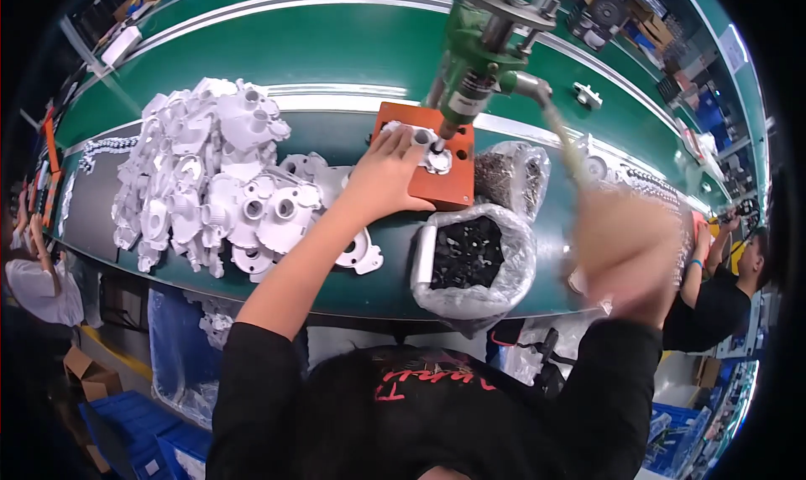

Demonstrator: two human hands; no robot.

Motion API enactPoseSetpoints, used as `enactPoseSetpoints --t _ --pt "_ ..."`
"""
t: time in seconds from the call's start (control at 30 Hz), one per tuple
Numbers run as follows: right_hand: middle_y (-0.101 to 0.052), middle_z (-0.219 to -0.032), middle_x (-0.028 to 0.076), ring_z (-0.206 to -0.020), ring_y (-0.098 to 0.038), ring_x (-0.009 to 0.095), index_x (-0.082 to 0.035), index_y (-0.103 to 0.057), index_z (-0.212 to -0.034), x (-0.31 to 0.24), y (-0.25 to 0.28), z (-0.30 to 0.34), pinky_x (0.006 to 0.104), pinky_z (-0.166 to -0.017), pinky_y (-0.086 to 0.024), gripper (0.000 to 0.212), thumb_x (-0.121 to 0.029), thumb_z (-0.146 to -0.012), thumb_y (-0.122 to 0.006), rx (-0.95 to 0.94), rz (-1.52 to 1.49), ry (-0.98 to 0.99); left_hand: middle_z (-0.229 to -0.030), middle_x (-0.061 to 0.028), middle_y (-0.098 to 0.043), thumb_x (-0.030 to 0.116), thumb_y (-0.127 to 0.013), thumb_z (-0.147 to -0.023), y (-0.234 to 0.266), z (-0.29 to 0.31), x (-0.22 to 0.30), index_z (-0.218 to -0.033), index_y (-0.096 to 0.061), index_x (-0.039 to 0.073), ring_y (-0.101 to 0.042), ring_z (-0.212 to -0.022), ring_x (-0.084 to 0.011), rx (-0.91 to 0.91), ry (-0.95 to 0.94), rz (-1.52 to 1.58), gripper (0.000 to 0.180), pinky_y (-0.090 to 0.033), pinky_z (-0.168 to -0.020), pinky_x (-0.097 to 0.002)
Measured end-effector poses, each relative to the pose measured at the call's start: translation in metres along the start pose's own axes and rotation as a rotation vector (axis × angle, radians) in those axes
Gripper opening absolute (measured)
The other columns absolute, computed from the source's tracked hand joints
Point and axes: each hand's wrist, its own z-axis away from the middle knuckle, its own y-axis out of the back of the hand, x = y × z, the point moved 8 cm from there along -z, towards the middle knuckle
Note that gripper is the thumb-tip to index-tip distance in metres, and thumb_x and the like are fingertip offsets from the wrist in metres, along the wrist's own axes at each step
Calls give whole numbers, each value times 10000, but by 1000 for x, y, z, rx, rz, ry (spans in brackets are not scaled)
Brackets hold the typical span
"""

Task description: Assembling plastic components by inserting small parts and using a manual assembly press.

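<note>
My left hand (pixel 389 174) presses a white plastic part (pixel 434 157) down on an orange fixture block (pixel 453 186), its fingers bent over the part. The tip of a green bench press (pixel 468 86) comes down onto or just over that part, beside my fingers. Motion smears my right hand (pixel 625 245) at the right, so its fingers do not show clearly. A pale lever (pixel 564 136) runs from the press toward that hand; whether the hand grips it is not clear.
A tall heap of white plastic housings (pixel 197 169) lies left of my forearm. Right of the block are an open bag of small black parts (pixel 466 253) and a clear bag of small metal pieces (pixel 512 178). Other people work at both sides of the green bench (pixel 336 48).
</note>
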Motion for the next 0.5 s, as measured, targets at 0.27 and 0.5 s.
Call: enactPoseSetpoints --t 0.27,0.5 --pt "-633 -647 141 -572 -630 201 -29 -652 -896 52 36 34 319 -508 -500 509 -497 -916 -452 304 -527 39 -1283 -300 -459 542 -773 -597 -13 -13 -6 -1273 -390 -35 -410 -1244 -413 -29 12 73 967 -322 -1063 -423" --pt "-609 -774 82 -677 -596 216 -86 -594 -922 265 147 109 334 -563 -477 436 -486 -931 -420 1110 -988 303 -1310 -264 -440 367 -644 -801 -25 -54 -6 -1153 -497 -7 -401 -1229 -423 -1 -8 18 534 -356 -1013 -426"
